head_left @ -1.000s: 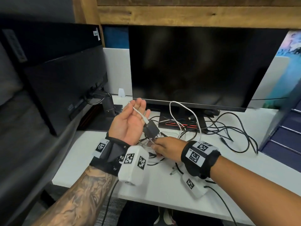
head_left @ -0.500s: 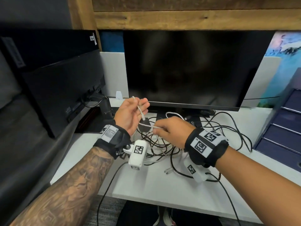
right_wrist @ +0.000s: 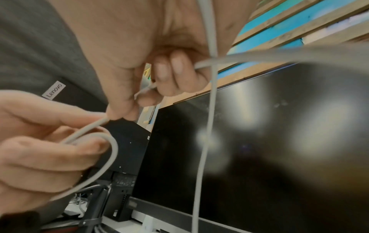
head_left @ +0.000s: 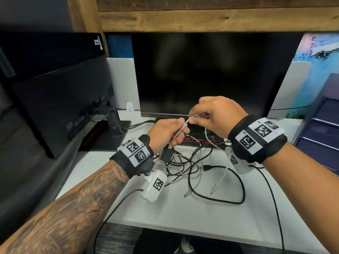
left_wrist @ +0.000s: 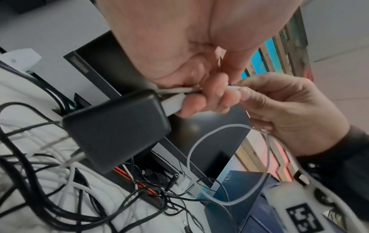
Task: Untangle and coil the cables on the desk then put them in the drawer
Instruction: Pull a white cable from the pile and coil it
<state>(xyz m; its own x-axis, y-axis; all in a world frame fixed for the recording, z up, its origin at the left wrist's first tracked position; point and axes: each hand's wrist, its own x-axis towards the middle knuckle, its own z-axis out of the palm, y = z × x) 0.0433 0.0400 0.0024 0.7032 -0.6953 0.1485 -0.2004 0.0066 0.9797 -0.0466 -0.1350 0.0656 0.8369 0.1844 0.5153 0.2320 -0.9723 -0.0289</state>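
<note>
Left hand clamped on doubled white cable so charger block hangs just below as anchor, right hand pinching next loop just beside it, likely coiling clear of desk tangle underneath.

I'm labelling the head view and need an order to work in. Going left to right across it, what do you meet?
Side monitor → left hand gripping the white cable → right hand pinching the same cable → blue drawer unit at the right edge.
</note>
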